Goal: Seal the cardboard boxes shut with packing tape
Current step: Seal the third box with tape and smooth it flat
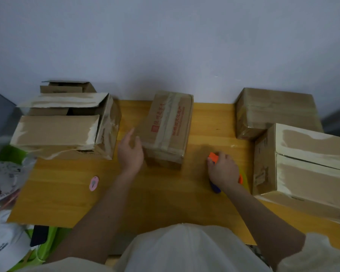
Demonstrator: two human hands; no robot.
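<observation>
A small cardboard box (169, 126) with red print and a strip of tape along its top stands in the middle of the wooden table (126, 193). My left hand (131, 151) lies with straight fingers against the box's left side. My right hand (223, 168) grips an orange and blue tape dispenser (214, 157) that rests on the table to the right of the box. Much of the dispenser is hidden under the hand.
A large box (67, 130) with open flaps sits at the left, with another open box (67, 87) behind it. Two boxes (273, 112) (306, 169) stand at the right. A pink oval object (93, 183) lies near the front left. Bags and a white cap (6, 244) lie off the left edge.
</observation>
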